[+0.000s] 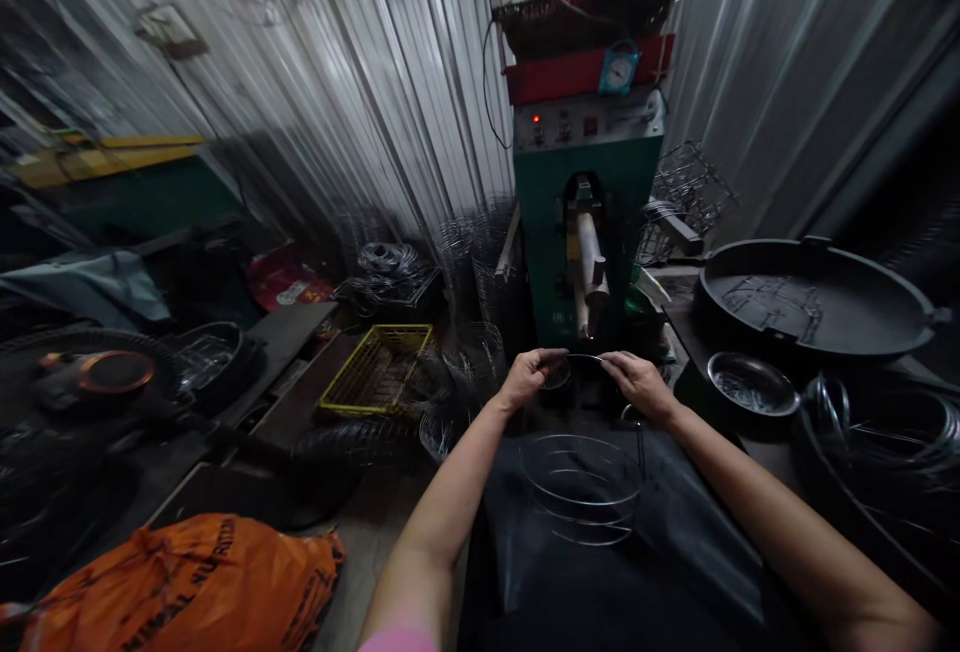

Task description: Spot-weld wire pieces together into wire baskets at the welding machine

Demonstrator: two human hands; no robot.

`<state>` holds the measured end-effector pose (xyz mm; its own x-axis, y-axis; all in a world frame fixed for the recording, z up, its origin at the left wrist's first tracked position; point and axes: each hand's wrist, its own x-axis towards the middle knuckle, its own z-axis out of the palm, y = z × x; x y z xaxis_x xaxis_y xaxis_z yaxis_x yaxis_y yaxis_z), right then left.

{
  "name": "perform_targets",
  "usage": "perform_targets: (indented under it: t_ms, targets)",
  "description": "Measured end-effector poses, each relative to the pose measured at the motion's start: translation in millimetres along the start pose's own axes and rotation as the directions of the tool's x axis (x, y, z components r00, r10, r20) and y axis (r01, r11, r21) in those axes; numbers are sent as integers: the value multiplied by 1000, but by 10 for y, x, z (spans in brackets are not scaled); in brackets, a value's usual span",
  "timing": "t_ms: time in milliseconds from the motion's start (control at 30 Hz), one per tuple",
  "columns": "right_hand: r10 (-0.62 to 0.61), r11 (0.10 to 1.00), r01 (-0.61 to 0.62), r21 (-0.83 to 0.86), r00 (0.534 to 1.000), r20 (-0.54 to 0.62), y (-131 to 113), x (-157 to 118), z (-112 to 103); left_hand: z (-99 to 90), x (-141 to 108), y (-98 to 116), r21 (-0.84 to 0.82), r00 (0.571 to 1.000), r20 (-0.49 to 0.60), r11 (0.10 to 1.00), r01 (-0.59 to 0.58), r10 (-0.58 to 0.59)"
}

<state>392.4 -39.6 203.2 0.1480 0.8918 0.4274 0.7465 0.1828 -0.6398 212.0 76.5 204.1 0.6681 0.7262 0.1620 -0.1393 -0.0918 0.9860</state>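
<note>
Orange sack lay far left on floor, yellow crate nearer. Your left hand and right hand each pinched the wire ring, held btwn them just in front of the green machine, above a wire basket frame on your lap. Black pan sat at right.

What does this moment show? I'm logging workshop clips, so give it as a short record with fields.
setting: cluttered workshop, corrugated metal walls
left hand: grips left side of a wire ring
right hand: grips the ring's right side
below hands: wire basket frame on dark lap cloth
ahead: green machine
right: large black pan, steel bowl
left: yellow wire tray, orange sack
</note>
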Motion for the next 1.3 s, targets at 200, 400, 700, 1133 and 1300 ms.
perform_targets:
  t_ms: [200, 400, 700, 1133, 1300]
  targets:
    - [-27, 930, 71, -360, 992, 126, 197, 64, 59, 47, 95, -128, 152, 992, 78, 982, -111, 100]
    - [53, 770, 101, -630, 974, 222, 357, 112, 151, 60, 194, -221, 290, 972, 122, 930, -226, 199]
    - [88, 716, 95, -691, 971, 224, 589, 325, 107, 145, 551, -304, 374, 978, 41, 904, -206, 206]
    - [225, 721, 53, -691, 926, 305, 506, 513, 7, 148, 704, -305, 826, 958, 282, 495, -272, 55]
    - [220, 744, 44, -667, 926, 306, 543, 512, 3, 154, 716, -298, 798, 955, 289, 533, -281, 71]
